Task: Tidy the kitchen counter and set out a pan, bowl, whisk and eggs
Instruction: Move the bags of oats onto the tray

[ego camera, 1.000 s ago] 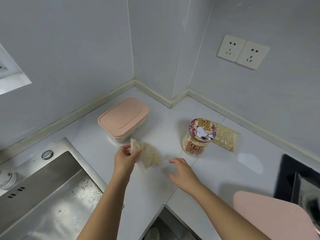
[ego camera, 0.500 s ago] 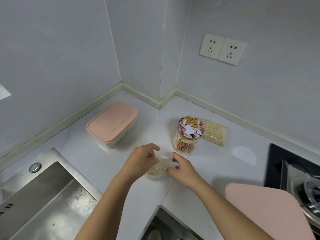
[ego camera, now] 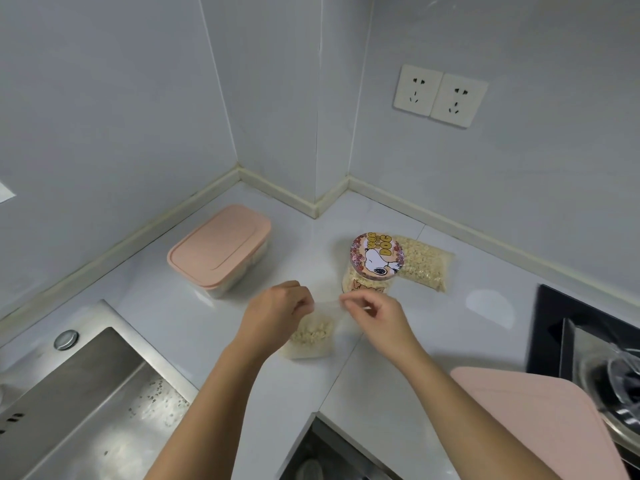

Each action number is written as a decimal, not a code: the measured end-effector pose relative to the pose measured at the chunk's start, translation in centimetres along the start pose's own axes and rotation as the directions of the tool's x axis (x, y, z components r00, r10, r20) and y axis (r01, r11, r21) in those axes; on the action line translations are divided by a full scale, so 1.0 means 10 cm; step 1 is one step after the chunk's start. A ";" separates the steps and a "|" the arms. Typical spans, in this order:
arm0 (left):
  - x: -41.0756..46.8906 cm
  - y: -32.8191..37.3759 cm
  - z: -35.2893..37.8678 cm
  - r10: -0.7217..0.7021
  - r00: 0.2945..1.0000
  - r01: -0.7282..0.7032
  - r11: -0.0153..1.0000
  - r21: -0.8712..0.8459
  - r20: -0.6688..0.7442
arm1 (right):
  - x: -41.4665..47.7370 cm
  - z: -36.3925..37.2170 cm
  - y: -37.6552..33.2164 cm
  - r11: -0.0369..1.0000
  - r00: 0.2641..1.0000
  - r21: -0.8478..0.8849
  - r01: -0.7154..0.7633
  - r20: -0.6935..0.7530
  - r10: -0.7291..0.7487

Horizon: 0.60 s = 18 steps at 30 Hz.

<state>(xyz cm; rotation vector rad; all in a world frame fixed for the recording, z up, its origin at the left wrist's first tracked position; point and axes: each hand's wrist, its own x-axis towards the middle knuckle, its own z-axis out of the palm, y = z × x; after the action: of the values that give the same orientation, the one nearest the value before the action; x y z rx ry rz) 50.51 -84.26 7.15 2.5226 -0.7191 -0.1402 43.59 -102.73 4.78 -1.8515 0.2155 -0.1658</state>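
The task looks to be at an early stage, in the tidying part. In the middle of the frame both hands work on a small clear bag of grains [ego camera: 311, 336] that stands on the white counter [ego camera: 398, 393]: the left hand [ego camera: 273, 313] is closed and pinches the left side of the bag's top, and the right hand [ego camera: 377, 315] pinches the right side, as if to close it. Just above them stands a jar with a cartoon dog lid [ego camera: 375, 259], and a second bag of grains [ego camera: 424, 261] lies touching it on the right. A container with a pink lid [ego camera: 218, 249] sits to the left of centre, near the wall. A pink board [ego camera: 540, 420] lies at the lower right. No bowl, whisk or eggs are in view, so I judge the setting out is not yet begun; at the right edge a stove [ego camera: 588, 341] shows, but I cannot tell if a pan is there.
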 end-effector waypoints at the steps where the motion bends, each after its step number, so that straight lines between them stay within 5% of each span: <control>1: 0.04 0.04 0.01 0.002 1.000 -0.002 1.000 0.003 -0.007 | 0.03 -0.11 -0.01 0.999 0.998 0.051 0.017 -0.062 -0.014; 4: 0.13 0.15 0.04 0.014 1.000 -0.014 1.000 0.020 0.008 | 0.17 -0.47 0.02 0.994 0.970 0.103 0.034 -0.242 -0.008; 7: 0.26 0.24 0.07 0.038 0.997 -0.041 0.998 0.050 0.061 | 0.41 -0.86 0.18 0.999 0.946 -0.033 -0.030 -0.322 0.018; 14: 0.51 0.29 0.06 0.033 0.992 -0.048 0.992 0.117 0.121 | 1.23 -1.29 0.70 0.782 0.978 -0.591 -0.200 -0.166 0.125; 18: 0.66 0.26 0.06 0.008 0.984 -0.039 0.984 0.171 0.180 | 1.65 -1.31 0.81 0.648 0.957 -0.715 -0.262 -0.109 0.268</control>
<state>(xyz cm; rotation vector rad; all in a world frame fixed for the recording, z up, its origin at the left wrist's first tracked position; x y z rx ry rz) 54.79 -89.78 8.21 2.6909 -0.8655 -0.3109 56.16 -121.07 0.79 -2.5867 0.6211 0.1674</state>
